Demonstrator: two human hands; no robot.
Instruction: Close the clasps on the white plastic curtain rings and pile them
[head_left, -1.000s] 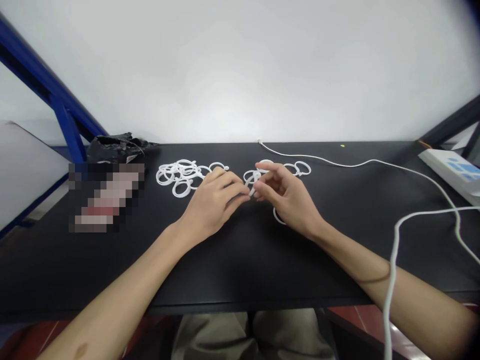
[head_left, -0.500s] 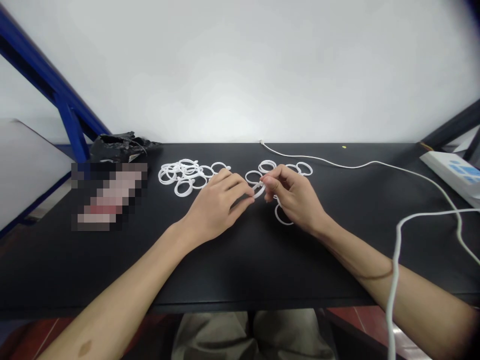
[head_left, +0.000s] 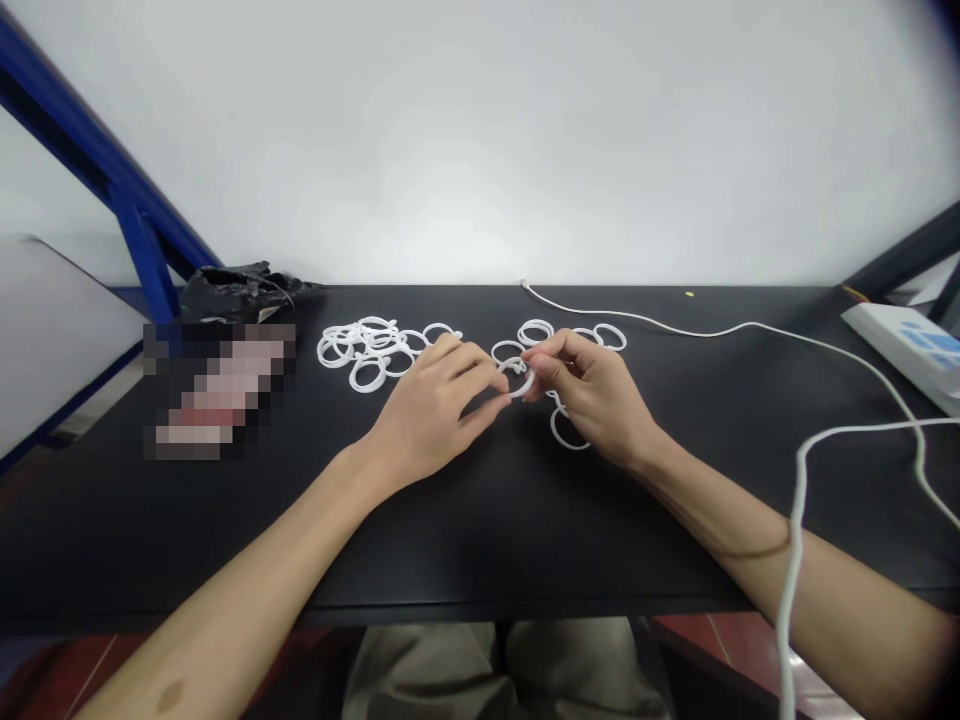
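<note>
Both my hands meet over the middle of the black table (head_left: 480,520). My left hand (head_left: 431,410) and my right hand (head_left: 592,395) each pinch the same white plastic ring (head_left: 519,380) between fingertips. Another white ring (head_left: 564,432) lies partly under my right hand. A heap of several white rings (head_left: 367,348) lies to the left of my left hand. A few more white rings (head_left: 574,335) lie just beyond my right hand.
A white cable (head_left: 750,330) runs from the table's back edge to the right and loops down over my right forearm. A crumpled black bag (head_left: 232,292) sits at the back left by a blue frame (head_left: 127,215). A white power strip (head_left: 907,350) is at far right.
My right hand's fingers have closed from loosely spread into a pinch on the ring, and the ring has turned slightly between both hands. The hands have stayed in place.
</note>
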